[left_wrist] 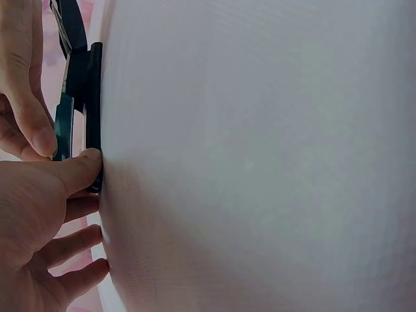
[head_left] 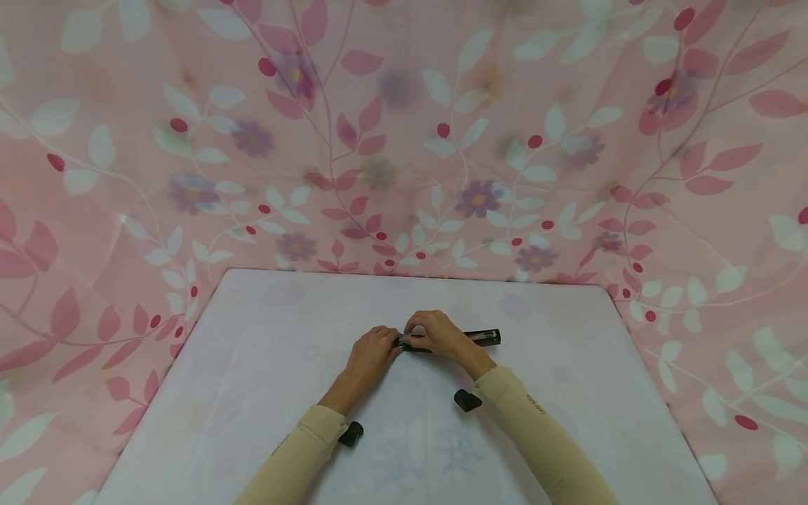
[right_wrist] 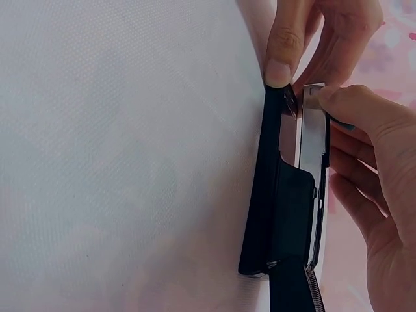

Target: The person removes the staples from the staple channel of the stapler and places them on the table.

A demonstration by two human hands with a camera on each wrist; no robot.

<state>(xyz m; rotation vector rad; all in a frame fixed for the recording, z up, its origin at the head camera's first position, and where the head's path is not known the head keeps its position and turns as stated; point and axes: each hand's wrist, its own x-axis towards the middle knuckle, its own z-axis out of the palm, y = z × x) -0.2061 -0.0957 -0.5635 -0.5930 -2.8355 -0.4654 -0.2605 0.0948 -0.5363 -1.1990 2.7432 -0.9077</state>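
A black stapler (head_left: 486,337) lies on the white table, its top cover swung back to the right and its metal staple channel (right_wrist: 313,140) exposed. With thumb and fingers, my left hand (head_left: 372,351) pinches the front end of the stapler's base (left_wrist: 94,123). My right hand (head_left: 435,333) grips the front of the channel between thumb and fingers, as the right wrist view shows. A gap separates channel and base there. The right fingertips behind the channel are partly hidden, and whether staples lie inside I cannot tell.
The white table (head_left: 252,393) has a pale printed cloth and ends at a pink floral curtain (head_left: 404,140) behind and at both sides. Black camera pieces (head_left: 467,400) stick out at both wrists, beside the beige sleeves (head_left: 543,428).
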